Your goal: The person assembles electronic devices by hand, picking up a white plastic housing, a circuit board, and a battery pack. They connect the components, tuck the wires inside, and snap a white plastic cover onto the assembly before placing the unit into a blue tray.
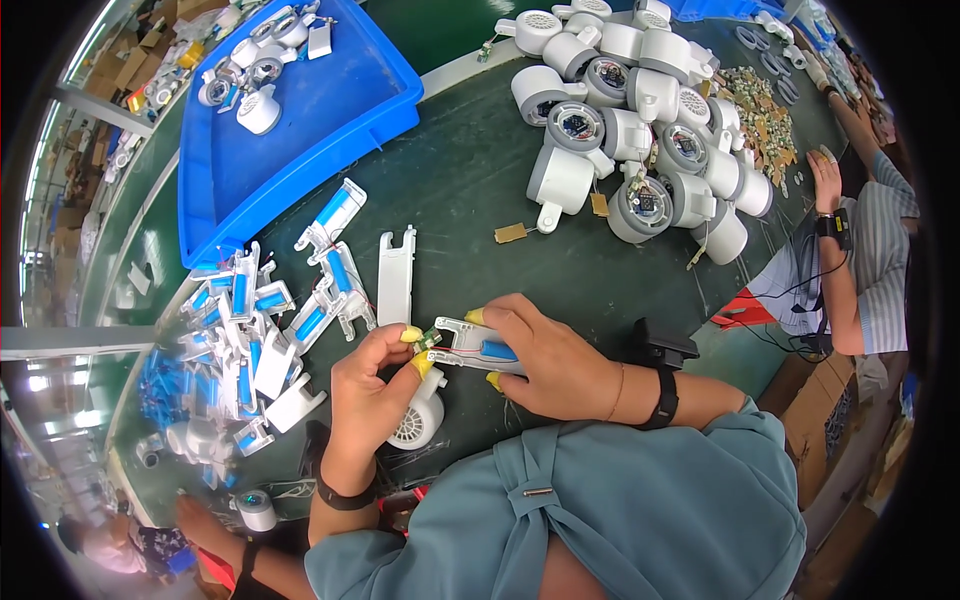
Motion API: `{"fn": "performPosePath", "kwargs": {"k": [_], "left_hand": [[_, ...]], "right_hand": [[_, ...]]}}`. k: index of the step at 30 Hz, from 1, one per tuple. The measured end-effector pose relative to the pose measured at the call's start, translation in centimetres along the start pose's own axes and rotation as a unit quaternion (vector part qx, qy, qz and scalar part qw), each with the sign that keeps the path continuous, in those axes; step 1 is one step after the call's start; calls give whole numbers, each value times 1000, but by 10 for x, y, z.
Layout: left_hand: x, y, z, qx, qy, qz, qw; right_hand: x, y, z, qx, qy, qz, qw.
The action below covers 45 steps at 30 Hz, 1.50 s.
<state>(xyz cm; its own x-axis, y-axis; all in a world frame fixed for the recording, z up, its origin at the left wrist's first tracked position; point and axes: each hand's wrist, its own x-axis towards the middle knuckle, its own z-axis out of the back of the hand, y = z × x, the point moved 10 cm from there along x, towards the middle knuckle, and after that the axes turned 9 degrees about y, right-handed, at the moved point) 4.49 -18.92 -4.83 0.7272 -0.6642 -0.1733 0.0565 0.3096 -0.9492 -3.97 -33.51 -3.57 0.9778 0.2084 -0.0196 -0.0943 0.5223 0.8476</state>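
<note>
My left hand [372, 392], with yellow finger covers on its fingertips, pinches a small green circuit board [429, 340]. Thin red wires run from the board to a white plastic handle shell [460, 336], in which a blue cylindrical battery [497, 350] lies. My right hand [552, 362] is wrapped round that shell from the right, also with yellow fingertip covers. Beneath my left hand, a white round fan head [418, 420] with a grille rests on the table, partly hidden. Just beyond, an empty white handle cover [396, 278] lies lengthwise on the green tabletop.
Handle shells with blue batteries [245, 345] are heaped at left. A blue tray [300, 165] holds several white parts. White fan heads [640, 120] pile up far right beside small circuit boards [755, 110]. Co-workers' hands show at right [826, 180] and lower left [195, 522].
</note>
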Motion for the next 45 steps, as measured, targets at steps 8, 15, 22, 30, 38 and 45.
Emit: {"fn": "performPosePath", "kwargs": {"k": [8, 15, 22, 30, 38, 45], "left_hand": [[2, 3, 1, 6, 11, 13, 1000], [3, 20, 0, -70, 23, 53, 996], [1, 22, -6, -169, 40, 97, 980], [-2, 28, -13, -226, 17, 106, 968], [-2, 30, -7, -224, 31, 122, 966], [8, 0, -29, -173, 120, 33, 977]], "right_hand": [[2, 2, 6, -9, -20, 10, 1000], [-3, 54, 10, -138, -82, 149, 976], [10, 84, -51, -239, -8, 158, 958], [5, 78, -55, -247, -35, 140, 958], [15, 47, -33, 138, 36, 91, 986], [14, -32, -19, 719, 30, -87, 688]]}}
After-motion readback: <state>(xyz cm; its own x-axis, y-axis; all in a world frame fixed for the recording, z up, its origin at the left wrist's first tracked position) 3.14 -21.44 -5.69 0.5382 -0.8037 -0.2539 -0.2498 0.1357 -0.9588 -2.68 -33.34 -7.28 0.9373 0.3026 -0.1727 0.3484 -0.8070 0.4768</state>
